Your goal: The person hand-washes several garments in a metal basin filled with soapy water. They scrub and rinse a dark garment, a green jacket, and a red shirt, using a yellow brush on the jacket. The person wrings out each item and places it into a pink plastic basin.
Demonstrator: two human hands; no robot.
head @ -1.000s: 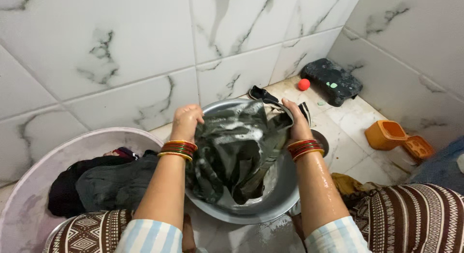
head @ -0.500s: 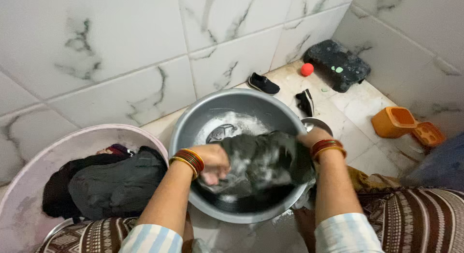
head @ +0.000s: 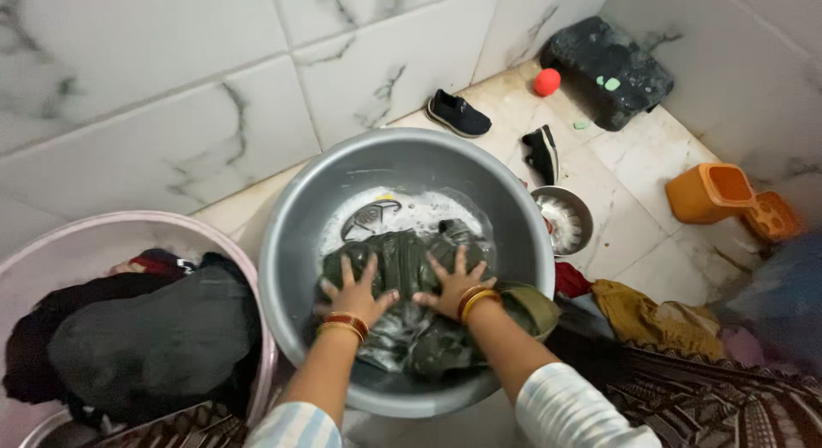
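Head view: I see my left hand (head: pixel 355 295) and right hand (head: pixel 451 285) spread wide and flat, pressing the soapy dark garment (head: pixel 402 315) in the grey basin (head: pixel 282 242), frame centre. Best pressed evenly, kept inside the rim.

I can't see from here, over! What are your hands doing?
Left hand, right hand flat, open on soapy dark green garment. Garment in grey round metal basin. Nothing blocking.

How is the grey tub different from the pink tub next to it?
The grey tub holds soapy water and one wet dark-green garment, pressed flat by both hands, left hand and right hand. The pink tub shows no water or suds, only piled dark clothes, untouched. Both are round and sit on the floor.
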